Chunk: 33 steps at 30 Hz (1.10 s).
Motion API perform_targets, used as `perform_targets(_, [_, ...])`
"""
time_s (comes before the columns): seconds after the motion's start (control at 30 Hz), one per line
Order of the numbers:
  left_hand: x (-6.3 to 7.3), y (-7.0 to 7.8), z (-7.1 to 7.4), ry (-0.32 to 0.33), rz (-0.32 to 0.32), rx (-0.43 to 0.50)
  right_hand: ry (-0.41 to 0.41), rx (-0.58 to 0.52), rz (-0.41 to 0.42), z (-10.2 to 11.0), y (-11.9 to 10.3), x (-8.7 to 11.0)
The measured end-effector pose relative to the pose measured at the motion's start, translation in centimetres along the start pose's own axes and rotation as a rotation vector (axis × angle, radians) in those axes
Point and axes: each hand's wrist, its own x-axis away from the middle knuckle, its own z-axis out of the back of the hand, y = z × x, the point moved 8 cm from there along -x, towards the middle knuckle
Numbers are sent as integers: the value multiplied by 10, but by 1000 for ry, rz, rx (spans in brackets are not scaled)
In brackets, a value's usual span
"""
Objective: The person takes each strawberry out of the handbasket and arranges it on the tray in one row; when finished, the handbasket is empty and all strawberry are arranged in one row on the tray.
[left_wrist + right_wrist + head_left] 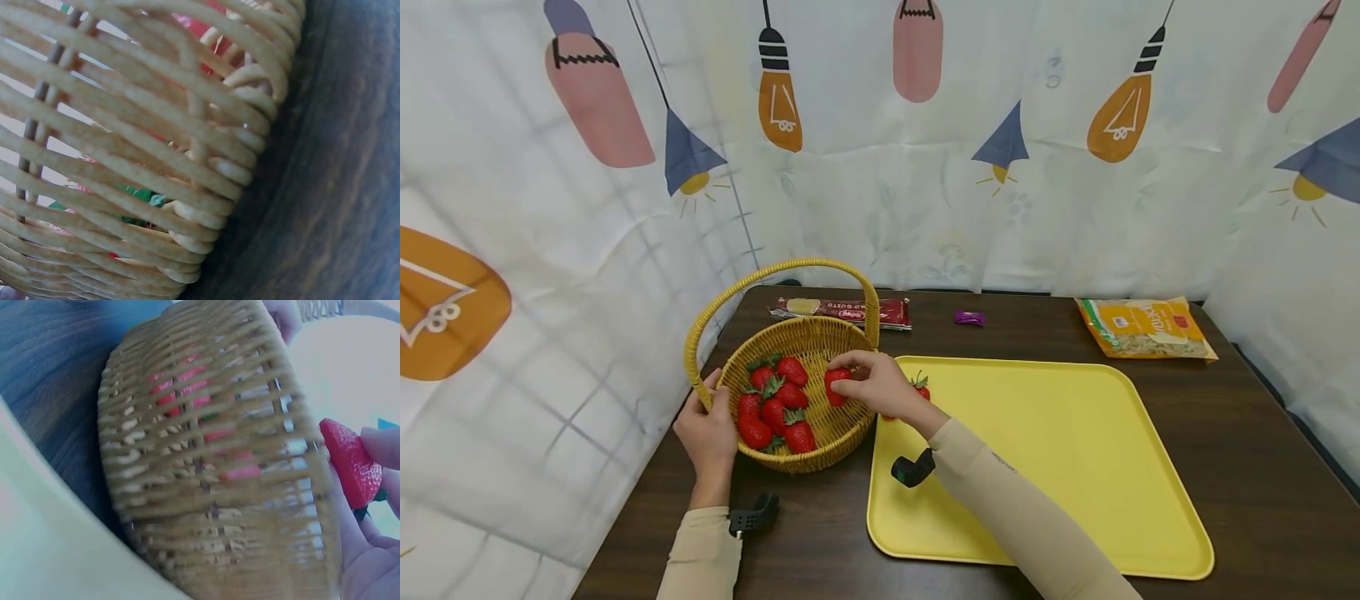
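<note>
Beige sleeves (pixel 1037 517), right fingers (pixel 854 359) pinching a strawberry (pixel 833 388) above a yellow basket (pixel 808 461), left fingers (pixel 721 406) gripping its rim, tray (pixel 1045 467) beside

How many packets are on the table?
3: a red packet behind the basket, a small purple packet behind the tray, and a yellow packet at the back right. The basket may hide more.

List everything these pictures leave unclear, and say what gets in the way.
- Head view: number of strawberries on the tray; the right grip blocks part of them.
- Head view: parts of the left grip, behind the basket handle.
- Head view: any lettering on the purple wrapper; too small.
- Left wrist view: basket strawberries, mostly hidden by the weave.
- Right wrist view: right grip, cut off by the right edge.
</note>
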Motion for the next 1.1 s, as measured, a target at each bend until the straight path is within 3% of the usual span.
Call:
perform_targets(0.4, [2, -1, 2, 6, 12, 21, 77, -171, -49, 59, 20, 25])
perform_targets(0.57, [3, 0, 2, 5, 14, 25, 132, -170, -62, 85, 29, 38])
perform_targets(0.73, [3, 0, 2, 5, 19, 31, 206, -141, -77, 107, 52, 48])
perform_targets(1.1, [3, 0, 1, 10, 4, 12, 234, -133, -163, 122, 89, 67])
